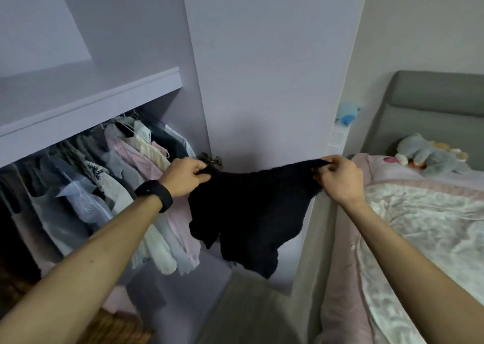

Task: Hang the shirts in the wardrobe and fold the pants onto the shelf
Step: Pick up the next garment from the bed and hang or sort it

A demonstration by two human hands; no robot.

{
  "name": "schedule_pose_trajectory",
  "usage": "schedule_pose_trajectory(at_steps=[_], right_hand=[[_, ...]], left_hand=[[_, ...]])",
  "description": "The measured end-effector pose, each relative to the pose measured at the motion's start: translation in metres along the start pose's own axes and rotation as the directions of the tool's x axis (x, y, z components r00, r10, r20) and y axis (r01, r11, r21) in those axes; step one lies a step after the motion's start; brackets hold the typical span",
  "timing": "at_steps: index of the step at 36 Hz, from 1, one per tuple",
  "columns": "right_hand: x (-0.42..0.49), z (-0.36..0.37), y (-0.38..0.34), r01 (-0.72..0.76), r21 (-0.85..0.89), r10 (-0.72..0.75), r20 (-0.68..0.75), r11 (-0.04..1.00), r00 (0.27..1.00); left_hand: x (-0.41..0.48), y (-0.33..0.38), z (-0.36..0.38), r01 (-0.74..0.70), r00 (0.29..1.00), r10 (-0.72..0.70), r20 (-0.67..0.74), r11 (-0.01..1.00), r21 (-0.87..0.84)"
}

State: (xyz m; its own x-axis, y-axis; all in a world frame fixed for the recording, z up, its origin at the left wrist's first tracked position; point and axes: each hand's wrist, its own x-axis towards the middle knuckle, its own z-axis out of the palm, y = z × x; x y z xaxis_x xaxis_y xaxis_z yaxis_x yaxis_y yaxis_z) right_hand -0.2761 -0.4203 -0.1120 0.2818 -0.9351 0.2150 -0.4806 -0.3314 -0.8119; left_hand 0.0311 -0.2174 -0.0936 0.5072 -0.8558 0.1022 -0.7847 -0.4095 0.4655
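Black garment [251, 212] is held up in mid-frame, stretched by its top edge between both hands. The rest hangs down in loose folds, clear of the floor [243, 312]. Shirt or pants: cannot be told, as the fabric is too dark to read.

Left hand [184, 177], centre-left of frame: fingers are curled round the garment's left upper corner, bunching the cloth. A ring [199, 163] is seen on one finger, and a black wristband [154, 195] on the wrist.

Right hand [337, 178], centre-right: the right upper corner is pinched between thumb and curled fingers, with the edge pulled taut above the knuckles.

The garment is held just in front of the open wardrobe door panel [262, 81]. A metal hinge [210, 159] is visible just beyond the left hand.

Left half of frame: the wardrobe interior is filled with hung shirts [125, 176] in pale pinks, whites and greys, packed along a rail under a white shelf [91, 110]. A woven basket [115, 328] is partly seen at the lower left edge.

Right of frame: a bed [419, 225] is covered with a pale patterned quilt and backed by a grey headboard [440, 107]. A grey plush toy [429, 155] is lying near the head end. A blue plush toy [347, 113] is set on a ledge between door panel and headboard.
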Motion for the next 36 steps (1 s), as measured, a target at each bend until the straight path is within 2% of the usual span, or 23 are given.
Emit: schedule_pose_trajectory(at_steps=[3,10,15,19,21,24,26,28,30,33,36], right_hand=[[0.008,-0.008,0.007,0.007,-0.122,-0.009,-0.016,0.992,1.0],[0.028,-0.031,0.016,-0.025,-0.313,0.001,-0.075,0.949,0.997],[0.034,-0.044,0.02,-0.049,-0.306,0.017,-0.106,0.951,0.994],[0.027,-0.05,0.018,-0.041,-0.159,0.01,-0.187,0.986,0.982],[0.016,-0.049,0.008,-0.051,-0.019,0.049,-0.102,0.998,0.994],[-0.008,-0.041,-0.014,-0.111,0.267,0.05,0.226,0.957,0.973],[-0.021,-0.033,-0.025,-0.093,0.293,-0.03,0.388,0.952,0.921],[-0.031,-0.024,-0.034,-0.052,0.248,-0.075,0.479,0.967,0.875],[-0.033,-0.015,-0.04,0.042,0.149,-0.106,0.447,0.988,0.888],[-0.026,-0.01,-0.043,0.178,0.045,-0.184,0.304,0.983,0.935],[-0.016,-0.011,-0.041,0.157,0.084,-0.171,0.205,0.984,0.964]], left_hand=[[0.005,0.018,-0.003,-0.026,0.997,0.012,-0.08,0.983,-0.182],[0.022,0.072,-0.01,-0.108,0.993,0.089,-0.071,0.935,-0.338],[0.036,0.099,-0.015,-0.131,0.991,0.112,-0.071,0.911,-0.391],[0.046,0.116,-0.011,-0.131,0.99,0.086,-0.116,0.87,-0.476],[0.047,0.127,-0.006,-0.139,0.989,0.097,-0.111,0.862,-0.488],[0.045,0.148,0.005,-0.056,0.998,0.029,-0.056,0.806,-0.589],[0.044,0.161,0.014,0.012,1.0,-0.028,-0.014,0.746,-0.666],[0.044,0.174,0.023,0.068,0.997,-0.079,0.019,0.681,-0.729],[0.043,0.183,0.029,0.097,0.994,-0.102,0.041,0.639,-0.763],[0.043,0.186,0.03,0.125,0.99,-0.121,0.066,0.577,-0.807],[0.041,0.177,0.025,0.146,0.989,-0.099,0.112,0.483,-0.864]])
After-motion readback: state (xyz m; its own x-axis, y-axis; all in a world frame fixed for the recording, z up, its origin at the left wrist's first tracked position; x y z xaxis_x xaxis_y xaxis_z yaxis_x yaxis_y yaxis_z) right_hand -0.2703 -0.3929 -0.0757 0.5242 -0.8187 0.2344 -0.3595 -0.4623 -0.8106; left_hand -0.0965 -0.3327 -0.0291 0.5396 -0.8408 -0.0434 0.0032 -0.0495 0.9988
